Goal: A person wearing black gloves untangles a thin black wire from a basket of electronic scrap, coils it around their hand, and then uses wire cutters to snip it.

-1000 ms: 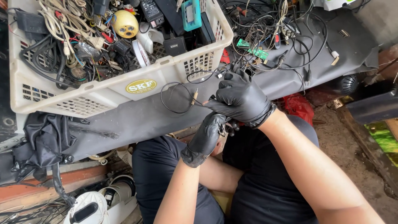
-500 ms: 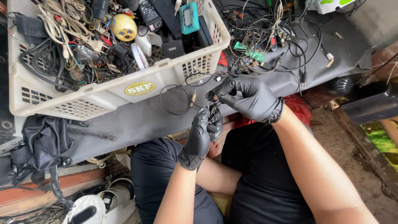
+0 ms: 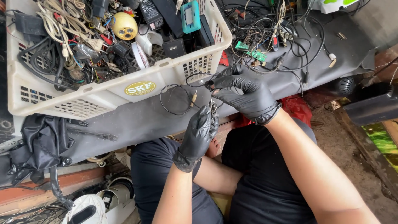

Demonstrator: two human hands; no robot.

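Crate point(image 3: 103, 93) sits left on the table point(image 3: 137, 118), tangled wires point(image 3: 273, 37) right, both hands just before it

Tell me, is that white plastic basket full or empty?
Full. The white basket is heaped to its rim with tangled cables, black adapters and a yellow torch.

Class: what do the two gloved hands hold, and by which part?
Both the left hand and right hand pinch a thin black cable near its free end.

Both hands wear smooth, slightly glossy black rubber-like gloves, left hand point(image 3: 200, 132) and right hand point(image 3: 244, 93). The thin black plastic-sheathed cable point(image 3: 176, 99) ends in what may be a metal plug. The perforated cream plastic crate point(image 3: 120, 93) looks matt; the grey sheet covering the table point(image 3: 137, 120) looks matt, perhaps rubbery.
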